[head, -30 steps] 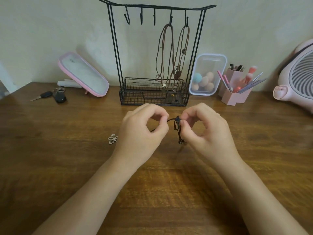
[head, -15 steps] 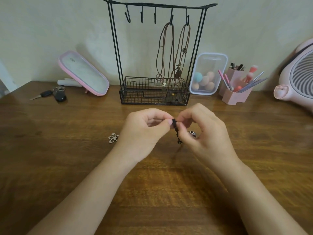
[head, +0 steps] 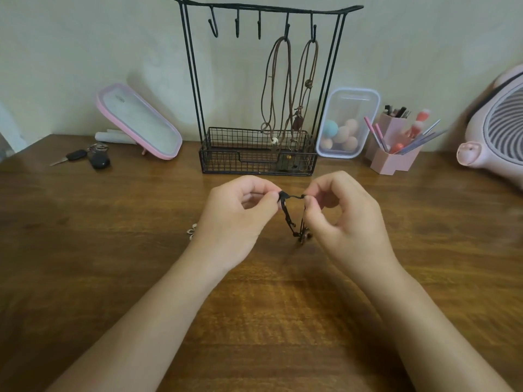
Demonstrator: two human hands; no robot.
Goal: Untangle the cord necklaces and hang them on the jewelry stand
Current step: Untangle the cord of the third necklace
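Brown wooden counter (head: 85, 250) runs back to a pale wall, and in the middle at the back stands the black wire jewelry stand (head: 195, 80), with five hooks on its top bar and a mesh basket (head: 240, 154) at its foot. Two brown cord necklaces (head: 278, 89) hang from the two hooks on the right side, and their lower ends reach down into the basket. In front of the stand, above the counter, the person holds a black cord necklace (head: 287, 215) between both hands. The left hand (head: 237, 219) pinches a dark knot of the cord between thumb and forefinger, so its grip is clamped on the cord. The right hand (head: 345, 219) pinches the cord in the same way near it, and its grip is clamped on the cord too. A short piece of cord is stretched between the two grips, and from each one the strands fall down and meet in a small bunch with beads, low over the wood; I cannot tell if this bunch touches the counter. A small pale flower charm (head: 192, 232) lies on the counter beside the left hand, partly hidden by it. Left of the stand a pink-framed mirror (head: 138, 120) leans back, with car keys (head: 90, 158) near it. Right of the stand are a clear box (head: 348, 106) with colored sponges, a pink holder (head: 392, 162) with brushes, and at the edge a pink fan (head: 498, 128).
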